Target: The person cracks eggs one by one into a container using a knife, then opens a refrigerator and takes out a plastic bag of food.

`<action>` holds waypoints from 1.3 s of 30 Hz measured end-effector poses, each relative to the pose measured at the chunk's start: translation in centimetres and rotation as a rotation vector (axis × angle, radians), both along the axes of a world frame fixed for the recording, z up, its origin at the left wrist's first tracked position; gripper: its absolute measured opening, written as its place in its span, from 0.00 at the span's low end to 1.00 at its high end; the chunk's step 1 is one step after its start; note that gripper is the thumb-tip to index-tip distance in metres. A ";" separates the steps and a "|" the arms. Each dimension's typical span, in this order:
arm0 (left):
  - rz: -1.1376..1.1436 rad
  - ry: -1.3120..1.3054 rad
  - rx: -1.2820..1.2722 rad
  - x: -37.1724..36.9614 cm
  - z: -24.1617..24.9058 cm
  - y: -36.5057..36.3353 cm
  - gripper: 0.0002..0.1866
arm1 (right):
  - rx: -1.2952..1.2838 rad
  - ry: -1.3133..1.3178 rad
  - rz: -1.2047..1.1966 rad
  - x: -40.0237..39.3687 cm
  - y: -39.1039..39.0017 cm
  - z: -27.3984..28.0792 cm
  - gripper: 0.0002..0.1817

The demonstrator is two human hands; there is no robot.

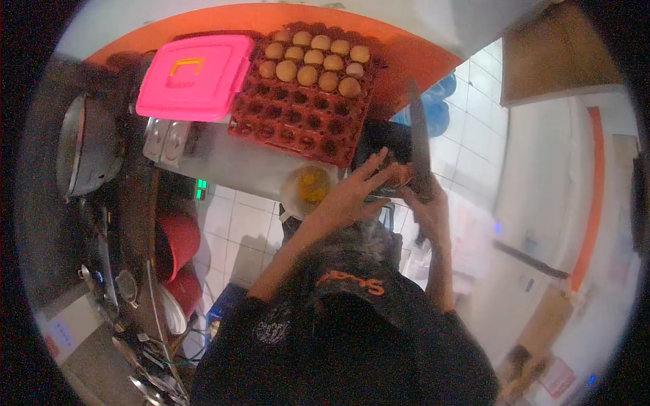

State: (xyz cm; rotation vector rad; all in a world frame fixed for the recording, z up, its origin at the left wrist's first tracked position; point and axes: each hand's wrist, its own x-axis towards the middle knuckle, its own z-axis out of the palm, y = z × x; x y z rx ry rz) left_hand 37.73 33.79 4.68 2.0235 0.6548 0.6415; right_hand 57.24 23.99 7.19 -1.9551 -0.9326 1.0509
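My right hand (430, 206) is closed round the handle end of a large knife (419, 132), its blade pointing up and away. Just left of the knife, my left hand (362, 186) curls its fingers about a brownish rounded thing that looks like an egg (397, 176), partly covered by the fingers. Behind the hands is a black container (384, 139), its inside too dark to make out. By my left wrist stands a pale bowl (290, 193) with yellow yolk (312, 184) in it. Several brown eggs (309, 74) fill the far rows of a red egg tray (281, 139).
A pink lidded box (196, 78) sits left of the tray on the table (244, 159), near small clear-lidded containers (175, 142). A large metal pot (95, 145) is at far left. Blue bottles (435, 111) stand on the tiled floor; a white appliance (542, 176) is on the right.
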 end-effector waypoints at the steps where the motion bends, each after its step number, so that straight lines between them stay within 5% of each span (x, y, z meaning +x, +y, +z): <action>1: 0.045 -0.024 0.055 0.6 0.3 0.5 0.26 | -0.023 -0.019 -0.040 0.6 -0.3 0.8 0.28; 4: 0.242 -0.133 -0.096 1.4 -1.1 4.0 0.28 | -0.026 -0.014 -0.130 2.0 -1.0 1.2 0.28; 6: 0.357 -0.014 0.104 1.1 -1.2 8.3 0.28 | -0.002 -0.009 -0.150 2.4 -1.4 0.6 0.28; 7: 0.392 0.146 0.410 1.1 -0.7 10.6 0.28 | 0.049 -0.022 -0.145 2.5 -1.9 -1.0 0.27; 13: 0.334 0.401 0.782 2.9 -2.1 16.7 0.25 | 0.062 -0.091 -0.094 0.5 -1.1 -1.8 0.20; 19: 0.198 0.353 0.778 2.6 -1.5 17.5 0.26 | 0.156 -0.106 -0.063 -1.2 -0.6 -3.7 0.14; 22: 0.262 0.295 0.405 1.7 0.8 15.8 0.27 | 0.157 -0.184 -0.004 -2.0 -0.1 -4.3 0.12; 29: 0.547 -0.520 -0.772 -4.6 0.6 3.0 0.26 | 0.058 -0.147 0.271 -6.9 0.2 0.4 0.14; 32: 0.638 -0.380 -0.720 -7.1 -0.6 -1.1 0.26 | 0.113 -0.229 0.547 -7.7 0.2 -0.2 0.14; 39: 0.771 -0.377 -0.794 -8.1 -0.7 -4.5 0.25 | -0.011 -0.197 0.681 -9.0 0.3 0.9 0.20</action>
